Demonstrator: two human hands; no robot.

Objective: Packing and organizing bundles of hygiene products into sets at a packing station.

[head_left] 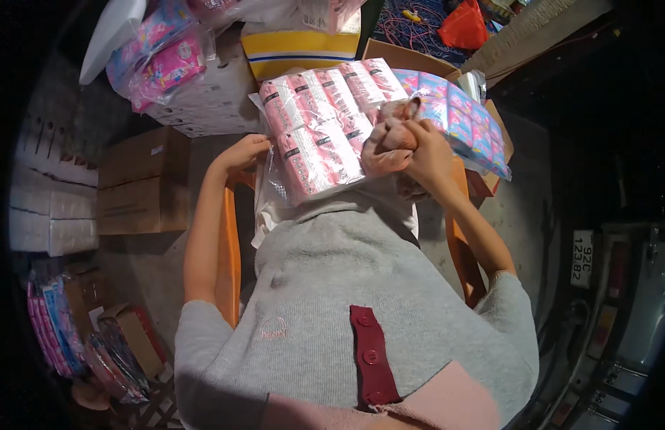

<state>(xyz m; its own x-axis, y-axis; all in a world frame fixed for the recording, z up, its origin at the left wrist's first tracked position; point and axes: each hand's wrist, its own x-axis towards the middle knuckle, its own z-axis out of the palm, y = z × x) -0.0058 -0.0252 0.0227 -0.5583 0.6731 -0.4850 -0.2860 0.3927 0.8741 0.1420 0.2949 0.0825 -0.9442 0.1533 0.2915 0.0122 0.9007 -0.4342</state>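
Observation:
A clear plastic bag of pink-and-white packs [321, 154], stacked in rows, lies in front of me above my lap. At its left edge my left hand [250, 152] is closed, fingertips pinching the loose clear plastic. On the right side, my right hand [427, 154] is closed around a brownish-pink, rounded, folded thing [395, 136] that rests against the pack's right edge. Its kind is unclear; an ear-like tip shows at the top. Beyond that hand lies a blue-and-pink wrapped multipack [454, 115].
A brown carton [142, 183] stands on the floor at left, near stacked white packs [203, 97] with pink packages [167, 64] on top. A yellow box [300, 49] is at the far side. Orange chair arms [230, 251] flank me. A vehicle [619, 301] stands at right.

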